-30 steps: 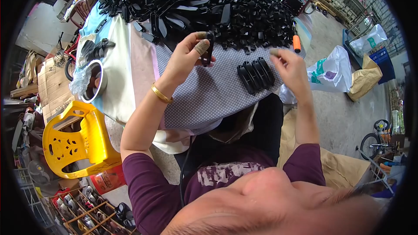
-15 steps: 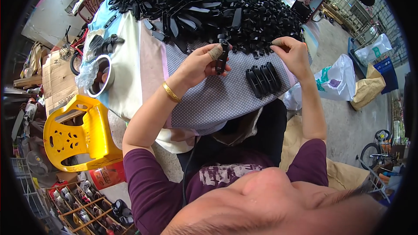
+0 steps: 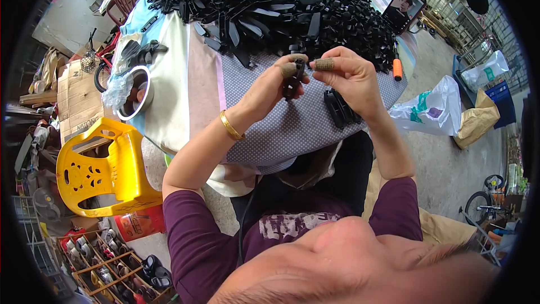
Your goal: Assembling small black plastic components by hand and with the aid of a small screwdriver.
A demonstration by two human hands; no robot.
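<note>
Between the thumb and fingers of my left hand (image 3: 269, 87) a black plastic part (image 3: 293, 84) is held upright above the dotted cloth. Close to its upper end, my right hand (image 3: 353, 79) has thumb and forefinger pinched together; anything between the fingertips is too small to make out. Tan tape wraps a digit on each hand. Below the right hand lies a row of similar black parts (image 3: 339, 110), partly covered by that hand. Just beyond both hands spreads a large heap of loose black plastic pieces (image 3: 275, 8), long blade-like ones at left and small ones at right.
An orange-handled tool (image 3: 397, 70) lies at the table's right edge, below a phone (image 3: 404, 8) showing a person. Over on the left stand a white bowl (image 3: 147, 98) and a yellow plastic chair (image 3: 115, 163). Plastic bags (image 3: 433, 107) lie on the floor to the right.
My right hand has moved left from the small pieces at the heap's edge, up to the black part in my left hand. The orange-handled tool has come into sight.
</note>
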